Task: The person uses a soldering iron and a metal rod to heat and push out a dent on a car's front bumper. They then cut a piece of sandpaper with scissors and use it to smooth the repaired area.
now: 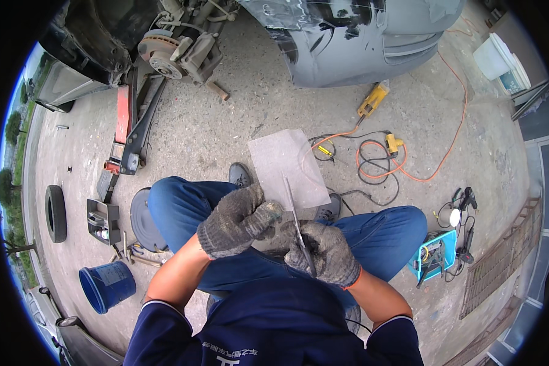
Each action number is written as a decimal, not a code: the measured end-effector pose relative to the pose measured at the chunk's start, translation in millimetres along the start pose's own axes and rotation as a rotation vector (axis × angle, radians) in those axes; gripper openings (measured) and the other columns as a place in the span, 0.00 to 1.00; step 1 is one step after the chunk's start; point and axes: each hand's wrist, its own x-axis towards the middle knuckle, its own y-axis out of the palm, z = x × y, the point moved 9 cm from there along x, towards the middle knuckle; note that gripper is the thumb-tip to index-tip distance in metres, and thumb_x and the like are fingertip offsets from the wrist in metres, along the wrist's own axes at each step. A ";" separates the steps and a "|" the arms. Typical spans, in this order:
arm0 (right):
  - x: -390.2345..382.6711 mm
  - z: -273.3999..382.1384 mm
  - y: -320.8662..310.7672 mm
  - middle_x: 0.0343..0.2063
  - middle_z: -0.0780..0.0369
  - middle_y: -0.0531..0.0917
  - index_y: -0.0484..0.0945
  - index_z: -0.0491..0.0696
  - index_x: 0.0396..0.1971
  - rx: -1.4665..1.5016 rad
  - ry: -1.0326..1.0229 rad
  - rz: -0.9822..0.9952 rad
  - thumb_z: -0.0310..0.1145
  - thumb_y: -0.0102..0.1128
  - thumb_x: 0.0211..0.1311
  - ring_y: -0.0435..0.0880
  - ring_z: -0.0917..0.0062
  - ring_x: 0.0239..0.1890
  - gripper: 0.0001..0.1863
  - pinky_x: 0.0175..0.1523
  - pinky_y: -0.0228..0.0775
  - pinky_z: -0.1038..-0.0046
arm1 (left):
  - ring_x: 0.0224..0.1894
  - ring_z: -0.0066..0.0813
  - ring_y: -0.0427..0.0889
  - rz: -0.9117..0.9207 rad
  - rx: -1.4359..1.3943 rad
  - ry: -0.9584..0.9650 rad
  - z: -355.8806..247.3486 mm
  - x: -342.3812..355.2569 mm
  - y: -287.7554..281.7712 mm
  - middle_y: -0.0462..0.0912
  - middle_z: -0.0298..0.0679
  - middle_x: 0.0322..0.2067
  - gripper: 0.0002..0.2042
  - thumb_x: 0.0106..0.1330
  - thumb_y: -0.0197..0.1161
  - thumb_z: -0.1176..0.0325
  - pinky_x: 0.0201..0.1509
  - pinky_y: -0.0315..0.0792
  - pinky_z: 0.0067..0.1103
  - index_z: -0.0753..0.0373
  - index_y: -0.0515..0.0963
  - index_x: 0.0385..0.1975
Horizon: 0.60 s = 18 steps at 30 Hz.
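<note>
Both my hands wear dirty grey knit gloves. My right hand (326,253) is closed around a long, thin grey metal tool (291,198), which tapers to a narrow tip and points away from me. Its kind is hard to make out, since the glove covers part of it. My left hand (239,221) is beside it, fingers curled and pressed together; anything between them is hidden. Just beyond my hands, a pale, finely textured rectangular sheet (280,155) spreads between my shoes, and the tool's tip overlaps its near part.
Ahead stands a grey car bumper (348,61). A yellow power tool (373,99) lies by tangled cords (378,161). At left are a red jack (123,113), a tyre (55,213), a toolbox (104,221) and a blue bucket (107,287). A turquoise crate (448,247) sits at right.
</note>
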 end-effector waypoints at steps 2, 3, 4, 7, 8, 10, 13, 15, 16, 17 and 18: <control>0.7 -2.6 -0.7 0.24 0.65 0.79 0.77 0.42 0.48 0.003 0.025 0.021 0.36 0.72 0.52 0.69 0.87 0.23 0.25 0.31 0.68 0.79 | 0.25 0.17 0.77 0.000 0.020 0.006 -2.3 -0.2 0.3 0.76 0.33 0.22 0.12 0.70 0.58 0.62 0.27 0.71 0.16 0.66 0.74 0.33; 1.4 -0.3 -1.3 0.24 0.65 0.79 0.77 0.42 0.48 -0.023 0.013 0.020 0.36 0.72 0.52 0.69 0.87 0.23 0.25 0.31 0.67 0.79 | 0.25 0.17 0.76 -0.010 0.032 0.001 -2.5 -0.8 -0.3 0.75 0.33 0.21 0.11 0.69 0.59 0.64 0.27 0.70 0.17 0.67 0.74 0.31; 2.2 3.1 -2.1 0.24 0.64 0.79 0.77 0.42 0.48 -0.050 0.001 0.019 0.36 0.72 0.52 0.70 0.87 0.23 0.25 0.30 0.67 0.79 | 0.26 0.17 0.76 -0.020 0.045 -0.003 -2.2 -1.2 -0.9 0.75 0.33 0.20 0.11 0.69 0.60 0.66 0.28 0.70 0.19 0.67 0.74 0.28; 0.9 6.8 -4.2 0.24 0.64 0.79 0.77 0.42 0.48 -0.120 -0.051 0.000 0.36 0.73 0.51 0.69 0.87 0.23 0.25 0.30 0.67 0.79 | 0.25 0.19 0.76 -0.025 0.080 0.023 -1.6 -1.0 -1.8 0.75 0.35 0.20 0.12 0.68 0.61 0.66 0.27 0.69 0.20 0.68 0.74 0.27; 0.0 7.7 -4.8 0.24 0.64 0.79 0.77 0.42 0.48 -0.141 -0.071 -0.009 0.36 0.73 0.51 0.69 0.87 0.23 0.24 0.30 0.67 0.79 | 0.25 0.18 0.76 0.003 0.100 0.024 -0.1 -0.6 -0.4 0.76 0.34 0.22 0.12 0.69 0.59 0.64 0.27 0.70 0.19 0.67 0.74 0.30; -0.1 6.4 -4.2 0.23 0.64 0.79 0.78 0.42 0.47 -0.115 -0.061 -0.020 0.35 0.73 0.51 0.70 0.86 0.23 0.24 0.31 0.67 0.79 | 0.25 0.17 0.77 0.061 0.141 0.025 2.3 0.4 0.5 0.78 0.33 0.26 0.13 0.71 0.56 0.59 0.28 0.72 0.15 0.66 0.75 0.37; 2.6 7.2 -3.4 0.24 0.64 0.80 0.78 0.42 0.47 -0.096 -0.027 -0.004 0.35 0.73 0.51 0.70 0.86 0.24 0.24 0.31 0.68 0.80 | 0.26 0.17 0.77 0.082 0.144 0.016 1.1 0.4 -2.3 0.78 0.33 0.26 0.13 0.70 0.57 0.60 0.28 0.72 0.15 0.66 0.75 0.38; 3.5 4.8 -1.7 0.25 0.64 0.81 0.78 0.42 0.47 -0.087 0.005 0.017 0.36 0.73 0.51 0.71 0.86 0.24 0.24 0.32 0.68 0.80 | 0.26 0.17 0.77 0.115 0.158 0.019 4.4 1.3 -5.1 0.78 0.32 0.26 0.11 0.70 0.58 0.62 0.29 0.72 0.15 0.66 0.75 0.38; 3.4 1.6 -0.4 0.25 0.64 0.81 0.77 0.42 0.47 -0.080 0.022 0.026 0.36 0.73 0.51 0.72 0.86 0.24 0.24 0.32 0.68 0.79 | 0.26 0.17 0.77 0.132 0.165 0.022 5.1 1.8 -6.4 0.77 0.32 0.27 0.11 0.69 0.59 0.63 0.29 0.71 0.15 0.66 0.75 0.38; 3.3 -0.9 0.7 0.25 0.64 0.81 0.77 0.42 0.48 -0.072 0.038 0.034 0.36 0.73 0.51 0.72 0.86 0.25 0.24 0.32 0.69 0.79 | 0.26 0.17 0.77 0.173 0.157 -0.004 5.8 2.9 -6.2 0.77 0.32 0.27 0.11 0.69 0.59 0.63 0.29 0.71 0.15 0.65 0.75 0.38; 4.2 2.1 -3.8 0.26 0.64 0.81 0.77 0.42 0.48 -0.100 0.013 -0.004 0.36 0.73 0.52 0.73 0.86 0.25 0.25 0.33 0.69 0.79 | 0.26 0.17 0.77 0.219 0.148 -0.030 5.5 5.8 -5.4 0.77 0.32 0.27 0.10 0.69 0.60 0.64 0.29 0.71 0.15 0.65 0.75 0.38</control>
